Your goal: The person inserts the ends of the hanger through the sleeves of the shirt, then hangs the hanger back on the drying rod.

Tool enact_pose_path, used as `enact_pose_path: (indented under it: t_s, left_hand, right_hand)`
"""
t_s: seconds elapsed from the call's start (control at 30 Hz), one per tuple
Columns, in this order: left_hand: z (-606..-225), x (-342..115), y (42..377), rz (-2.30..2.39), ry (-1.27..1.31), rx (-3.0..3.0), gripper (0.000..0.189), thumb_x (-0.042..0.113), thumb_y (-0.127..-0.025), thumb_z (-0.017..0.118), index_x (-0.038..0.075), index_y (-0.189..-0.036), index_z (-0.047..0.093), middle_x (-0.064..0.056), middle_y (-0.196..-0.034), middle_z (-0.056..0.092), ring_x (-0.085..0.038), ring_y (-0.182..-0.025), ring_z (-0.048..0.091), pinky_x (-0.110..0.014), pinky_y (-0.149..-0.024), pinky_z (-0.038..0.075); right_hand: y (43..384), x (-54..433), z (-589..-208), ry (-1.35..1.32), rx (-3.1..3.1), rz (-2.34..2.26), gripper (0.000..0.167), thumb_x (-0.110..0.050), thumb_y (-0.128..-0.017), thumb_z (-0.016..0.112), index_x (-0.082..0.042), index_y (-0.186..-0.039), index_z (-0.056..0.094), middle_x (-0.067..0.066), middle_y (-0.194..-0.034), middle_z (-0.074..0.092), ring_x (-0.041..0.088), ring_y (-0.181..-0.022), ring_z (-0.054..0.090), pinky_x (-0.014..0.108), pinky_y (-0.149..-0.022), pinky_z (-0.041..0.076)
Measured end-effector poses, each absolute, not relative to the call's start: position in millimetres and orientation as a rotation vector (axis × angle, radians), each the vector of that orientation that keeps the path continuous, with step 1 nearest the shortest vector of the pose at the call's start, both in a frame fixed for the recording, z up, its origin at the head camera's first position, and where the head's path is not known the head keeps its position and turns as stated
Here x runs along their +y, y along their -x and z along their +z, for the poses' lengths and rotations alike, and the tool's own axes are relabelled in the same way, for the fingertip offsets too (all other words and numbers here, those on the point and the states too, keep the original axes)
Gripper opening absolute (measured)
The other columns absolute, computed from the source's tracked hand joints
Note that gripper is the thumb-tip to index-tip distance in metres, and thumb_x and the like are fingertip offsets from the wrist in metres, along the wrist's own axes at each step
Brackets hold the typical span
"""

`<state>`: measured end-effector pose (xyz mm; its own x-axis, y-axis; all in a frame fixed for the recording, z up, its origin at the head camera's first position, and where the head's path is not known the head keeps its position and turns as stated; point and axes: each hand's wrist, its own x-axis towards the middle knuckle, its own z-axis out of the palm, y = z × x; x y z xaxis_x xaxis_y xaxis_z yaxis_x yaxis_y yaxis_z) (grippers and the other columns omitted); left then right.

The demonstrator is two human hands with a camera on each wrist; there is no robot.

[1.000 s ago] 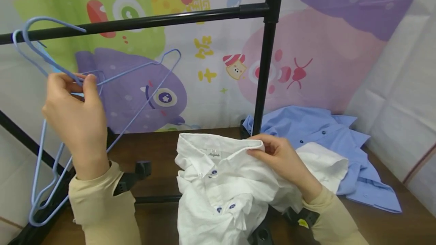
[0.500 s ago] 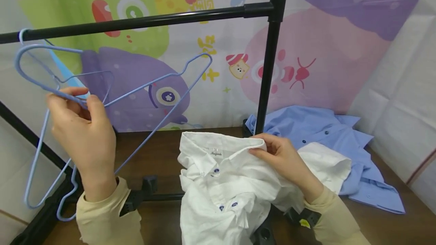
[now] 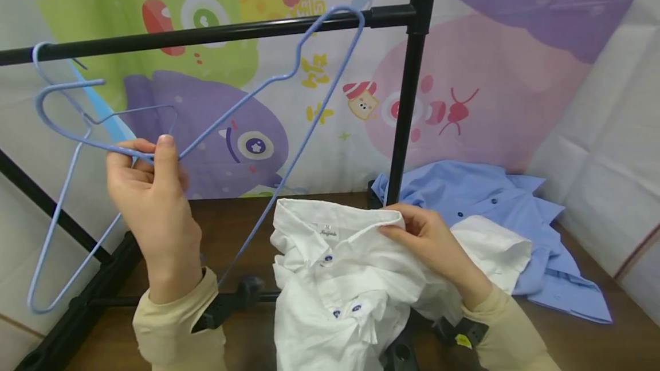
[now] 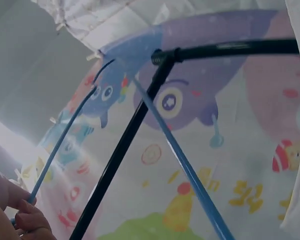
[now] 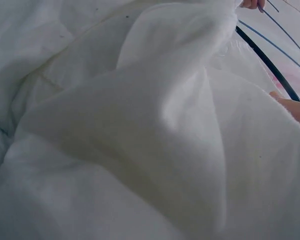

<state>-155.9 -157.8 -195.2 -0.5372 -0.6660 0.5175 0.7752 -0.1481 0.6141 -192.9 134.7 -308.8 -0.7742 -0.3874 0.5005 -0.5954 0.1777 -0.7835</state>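
My left hand (image 3: 157,210) pinches a blue clothes hanger (image 3: 268,82) near the base of its hook, left of the head view's middle. The hanger is tilted, with one shoulder end raised in front of the black rail and its hook pointing left. In the left wrist view the fingers (image 4: 32,220) show at the lower left with the hanger's bar (image 4: 182,160) crossing. My right hand (image 3: 433,245) holds the collar of a white shirt (image 3: 345,279) with blue buttons, thumb in front. White cloth (image 5: 140,125) fills most of the right wrist view.
A black garment rack (image 3: 227,33) spans the scene, its upright post (image 3: 404,102) right of centre. Another blue hanger (image 3: 54,210) hangs from the rail at left. A blue shirt (image 3: 479,205) lies on the brown table (image 3: 582,342) at right, behind a patterned curtain (image 3: 330,147).
My left hand has lifted the hanger's hook off the rail and moved right and down, turning the hanger so its far shoulder end rises. The right hand keeps its hold on the white shirt.
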Motion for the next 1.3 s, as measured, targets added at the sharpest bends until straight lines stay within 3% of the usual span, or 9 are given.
enact_pose_path:
  t_s: [0.13, 0.3, 0.9, 1.3]
  left_hand:
    - [-192.7, -148.7, 157.1, -1.967, 0.221, -0.944, 0.020, 0.003, -0.082, 0.063, 0.002, -0.079, 0.044, -0.005, -0.055, 0.040, -0.014, -0.048, 0.035, -0.019, -0.046, 0.027]
    - [-186.7, -136.6, 160.3, -2.076, 0.313, -0.810, 0.020, 0.002, -0.086, 0.058, 0.001, -0.079, 0.039, -0.008, -0.058, 0.039, -0.014, -0.045, 0.029, -0.020, -0.044, 0.022]
    - [-173.3, -105.3, 169.9, -2.155, 0.441, -0.691, 0.015, 0.004, -0.095, 0.041, 0.003, -0.080, 0.039, -0.005, -0.060, 0.035, -0.013, -0.049, 0.026, -0.020, -0.047, 0.022]
    - [-185.1, -84.0, 176.0, -2.257, 0.546, -0.757, 0.015, -0.002, -0.090, 0.044, 0.004, -0.078, 0.038, -0.003, -0.057, 0.037, -0.010, -0.042, 0.029, -0.020, -0.046, 0.019]
  right_hand:
    - [192.5, 134.4, -310.3, -0.951, -2.260, 1.648, 0.019, -0.002, -0.084, 0.061, -0.001, -0.103, 0.063, 0.010, -0.090, 0.065, 0.005, -0.069, 0.059, 0.021, -0.059, 0.049]
    - [192.1, 133.1, -311.2, -0.962, -2.241, 1.658, 0.019, -0.001, -0.084, 0.061, 0.000, -0.103, 0.063, 0.010, -0.090, 0.065, 0.005, -0.070, 0.059, 0.021, -0.061, 0.049]
    - [190.8, 128.9, -313.3, -0.992, -2.228, 1.680, 0.018, -0.001, -0.084, 0.061, 0.000, -0.101, 0.064, 0.011, -0.092, 0.064, 0.005, -0.073, 0.060, 0.021, -0.063, 0.050]
    - [180.4, 127.4, -305.9, -0.894, -2.028, 1.641, 0.013, 0.004, -0.083, 0.059, 0.001, -0.095, 0.065, -0.009, -0.084, 0.064, 0.003, -0.067, 0.056, 0.021, -0.056, 0.047]
